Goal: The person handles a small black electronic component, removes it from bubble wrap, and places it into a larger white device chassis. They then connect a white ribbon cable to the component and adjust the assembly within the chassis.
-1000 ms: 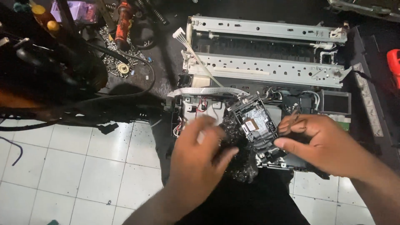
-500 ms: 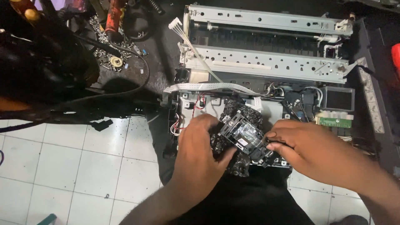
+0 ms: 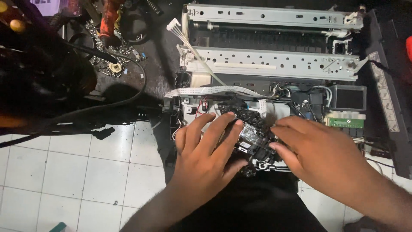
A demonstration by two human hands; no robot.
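My left hand [image 3: 205, 150] and right hand [image 3: 319, 150] both clasp the black carriage block [image 3: 251, 137], fingers curled over it, at the near edge of the opened printer chassis [image 3: 274, 64]. White tiled floor [image 3: 77, 172] lies open to the left.

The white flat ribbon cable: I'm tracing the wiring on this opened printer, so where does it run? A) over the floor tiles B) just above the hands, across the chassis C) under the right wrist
B: the white flat ribbon cable arcs across the chassis just beyond the left hand and right hand.
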